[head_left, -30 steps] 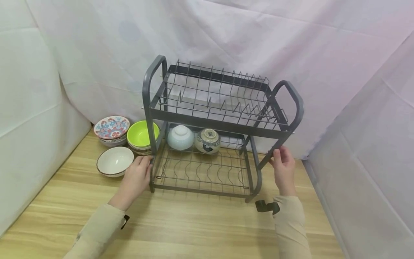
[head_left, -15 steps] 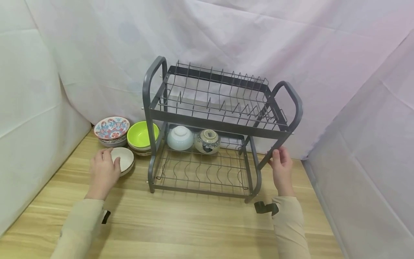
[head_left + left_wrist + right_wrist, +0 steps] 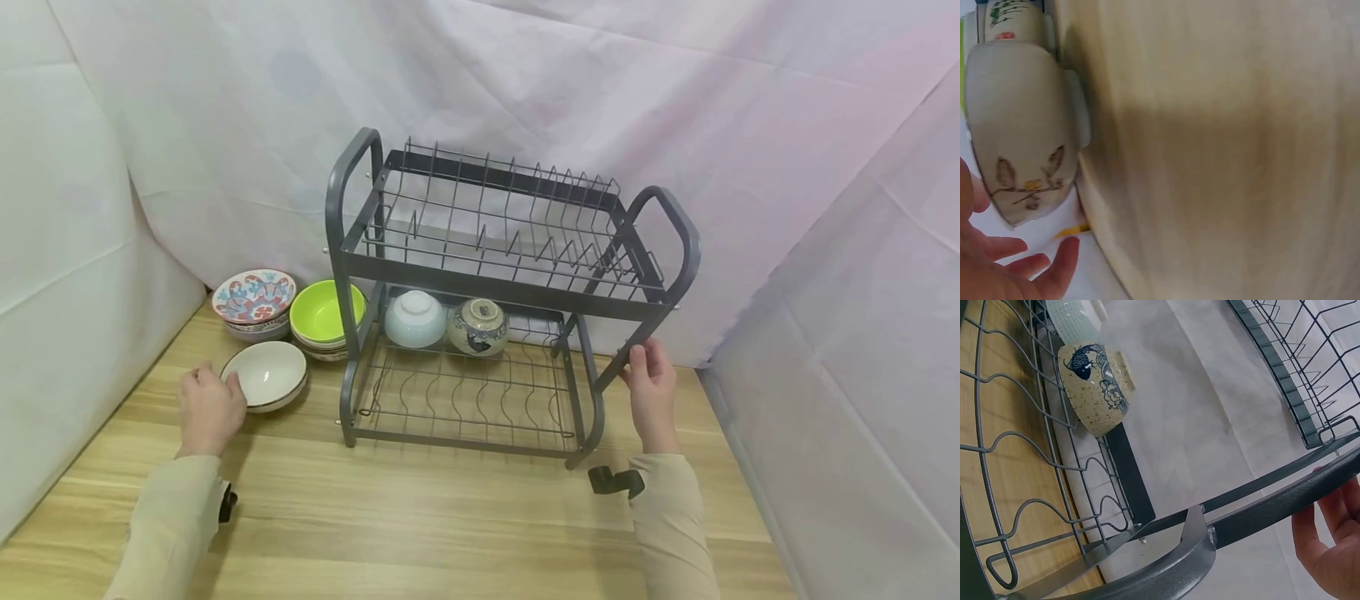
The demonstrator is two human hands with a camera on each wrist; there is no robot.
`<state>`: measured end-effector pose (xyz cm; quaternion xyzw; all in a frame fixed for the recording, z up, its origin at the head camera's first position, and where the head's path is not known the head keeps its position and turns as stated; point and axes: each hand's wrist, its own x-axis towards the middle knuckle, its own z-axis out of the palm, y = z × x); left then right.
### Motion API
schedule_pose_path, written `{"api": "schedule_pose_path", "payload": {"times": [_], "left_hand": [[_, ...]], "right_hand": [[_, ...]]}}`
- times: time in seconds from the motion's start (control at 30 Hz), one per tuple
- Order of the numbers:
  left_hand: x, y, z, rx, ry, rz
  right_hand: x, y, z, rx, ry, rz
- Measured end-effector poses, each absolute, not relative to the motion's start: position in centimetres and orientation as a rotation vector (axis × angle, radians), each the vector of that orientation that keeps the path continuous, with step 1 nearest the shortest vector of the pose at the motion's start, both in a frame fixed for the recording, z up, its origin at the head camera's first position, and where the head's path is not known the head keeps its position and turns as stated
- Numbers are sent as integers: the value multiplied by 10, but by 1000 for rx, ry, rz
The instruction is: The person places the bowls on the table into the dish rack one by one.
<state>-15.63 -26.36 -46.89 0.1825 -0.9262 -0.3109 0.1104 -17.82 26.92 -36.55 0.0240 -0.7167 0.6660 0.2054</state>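
A grey two-tier wire dish rack (image 3: 495,287) stands on the wooden table (image 3: 450,517). On its lower tier a pale blue bowl (image 3: 415,318) and a speckled bowl with a blue fish (image 3: 477,327) lie on their sides at the back. My right hand (image 3: 645,367) grips the slanted bar of the rack's right leg; in the right wrist view its fingers (image 3: 1332,540) curl behind that bar (image 3: 1272,509). My left hand (image 3: 217,390) lies by the left rim of a white bowl (image 3: 265,375). The left wrist view shows loose fingers (image 3: 1016,269) just beside the bowl's wall (image 3: 1022,131).
A patterned red-and-blue bowl stack (image 3: 253,298) and a lime green bowl stack (image 3: 324,312) sit behind the white bowl, left of the rack. White cloth hangs close behind and on both sides. Bare wood lies in front of the rack.
My left hand has left the rack's front left leg and moved left, past the white bowl to its left rim. The right hand has stayed on the rack's right leg.
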Motion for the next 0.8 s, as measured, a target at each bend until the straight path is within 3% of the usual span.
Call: {"api": "schedule_pose_path", "payload": {"times": [0.8], "left_hand": [[-161,-265,-486,750,-2576,-1197]], "right_hand": [[-178,269,-366,66,-1970,1881]]}}
